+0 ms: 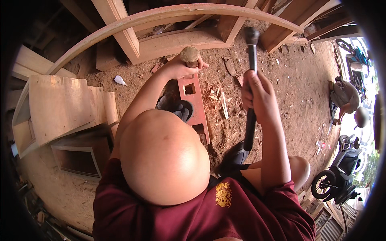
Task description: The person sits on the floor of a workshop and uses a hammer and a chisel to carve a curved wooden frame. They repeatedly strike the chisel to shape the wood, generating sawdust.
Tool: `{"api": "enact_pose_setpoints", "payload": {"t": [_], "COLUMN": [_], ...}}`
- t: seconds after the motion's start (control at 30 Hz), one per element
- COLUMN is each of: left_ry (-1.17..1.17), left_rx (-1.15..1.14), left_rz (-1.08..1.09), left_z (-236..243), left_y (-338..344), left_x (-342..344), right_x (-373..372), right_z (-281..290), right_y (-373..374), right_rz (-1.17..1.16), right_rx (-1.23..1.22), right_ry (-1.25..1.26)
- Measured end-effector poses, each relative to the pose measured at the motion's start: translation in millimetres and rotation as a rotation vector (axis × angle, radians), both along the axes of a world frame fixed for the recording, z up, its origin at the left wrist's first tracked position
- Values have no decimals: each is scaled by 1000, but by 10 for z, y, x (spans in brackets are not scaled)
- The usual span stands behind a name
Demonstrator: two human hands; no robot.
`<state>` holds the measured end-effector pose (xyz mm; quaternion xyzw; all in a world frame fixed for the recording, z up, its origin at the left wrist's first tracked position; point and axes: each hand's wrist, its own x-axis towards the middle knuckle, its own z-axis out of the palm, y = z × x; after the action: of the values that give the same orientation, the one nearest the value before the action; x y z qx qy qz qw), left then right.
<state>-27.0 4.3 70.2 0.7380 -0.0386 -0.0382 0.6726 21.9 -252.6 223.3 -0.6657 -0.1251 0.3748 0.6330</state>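
Observation:
My right hand is raised and wrapped round the dark handle of a hammer, its metal head pointing up and away. At the far end of a reddish wooden beam, my left hand is closed round a wooden-handled chisel, whose battered butt faces up. The blade is hidden below my fist. Square holes are cut through the beam, one just nearer me than my left hand and another at its near end. Hammer and chisel are apart. A dark-shod foot rests against the beam, partly behind my knee.
Pale wood chips lie right of the beam. A curved wooden frame spans the far side. Wooden panels stand at left, and a small white bottle lies near them. At right are a crouching person and a motorcycle.

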Motion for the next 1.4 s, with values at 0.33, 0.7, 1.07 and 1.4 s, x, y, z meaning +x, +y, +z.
{"api": "enact_pose_setpoints", "payload": {"t": [0.33, 0.7, 1.07, 1.4], "left_ry": [-4, -21, 42, 26], "left_rx": [23, 50, 21, 89], "left_rz": [-5, -9, -5, 4], "left_z": [23, -53, -81, -7], "left_y": [5, 9, -3, -26], "left_x": [46, 86, 108, 116], "right_x": [73, 39, 29, 16], "right_z": [20, 55, 99, 115], "right_y": [-79, -78, -80, -73], "right_rz": [-51, -8, -10, -15], "right_rx": [-35, -59, -58, -63], "right_ry": [-18, -49, -31, -48]}}
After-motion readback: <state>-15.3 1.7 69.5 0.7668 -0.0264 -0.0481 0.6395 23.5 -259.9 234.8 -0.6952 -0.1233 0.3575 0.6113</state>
